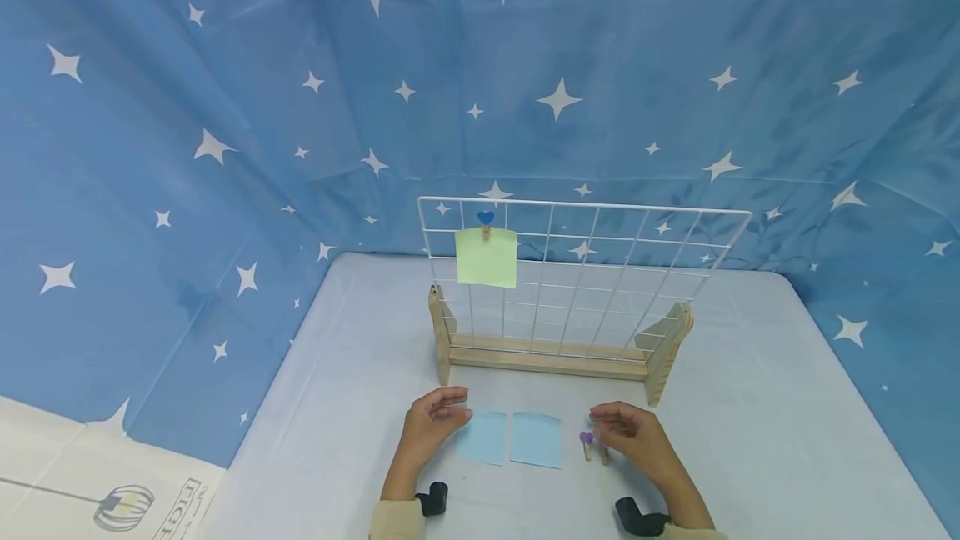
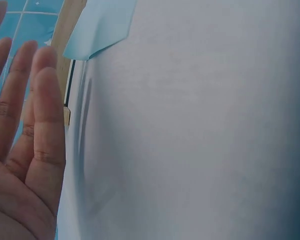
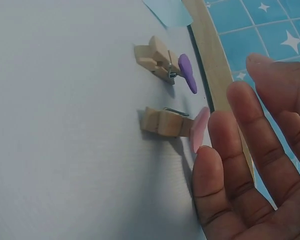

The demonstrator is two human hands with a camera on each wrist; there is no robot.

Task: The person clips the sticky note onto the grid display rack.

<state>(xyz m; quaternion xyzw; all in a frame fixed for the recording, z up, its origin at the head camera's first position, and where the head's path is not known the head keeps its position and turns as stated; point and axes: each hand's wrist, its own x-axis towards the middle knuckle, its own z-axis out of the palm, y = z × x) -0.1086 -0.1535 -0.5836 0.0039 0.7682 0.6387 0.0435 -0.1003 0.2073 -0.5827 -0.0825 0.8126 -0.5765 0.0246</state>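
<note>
My left hand point(image 1: 429, 432) is at the left edge of a light-blue paper note point(image 1: 483, 438), its fingers loosely bent and nothing between them. To the right of that sheet lies a second light-blue note point(image 1: 536, 440). Two small wooden clothespins lie on the table beside my right hand point(image 1: 636, 437). One clothespin point(image 3: 160, 60) carries a purple heart, the other clothespin point(image 3: 167, 122) a pink one. My right fingers point(image 3: 250, 115), relaxed and holding nothing, hover close to the pink heart; whether they touch it, I cannot tell.
Behind the notes stands a white wire grid point(image 1: 551, 233) in a wooden base point(image 1: 547, 361). A yellow-green note point(image 1: 486, 263) hangs on its left part from a clothespin with a blue heart point(image 1: 486, 217). A starry blue cloth point(image 1: 480, 48) rises behind the white table point(image 1: 780, 407).
</note>
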